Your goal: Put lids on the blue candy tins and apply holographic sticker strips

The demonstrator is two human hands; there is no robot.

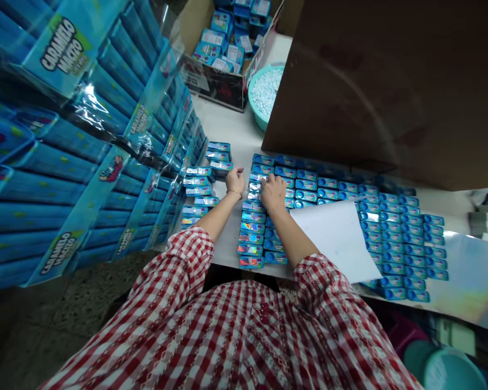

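Note:
Rows of small blue candy boxes (390, 227) cover the white table (231, 130). My left hand (236, 180) rests on the table just left of the leftmost column of shiny boxes (250, 238), fingers curled in a loose fist; what they hold is hidden. My right hand (273, 193) lies on top of the boxes near the top of that column, fingers bent and pressed on them. A white sheet of paper (337, 238) lies over the boxes beside my right forearm.
Tall stacks of wrapped blue cartons (85, 162) stand at the left. A cardboard box of blue packs (228, 49) and a teal bowl of white pellets (266, 92) sit at the back. A large brown carton (390, 81) rises on the right. Small piles of boxes (199, 184) lie left of my hand.

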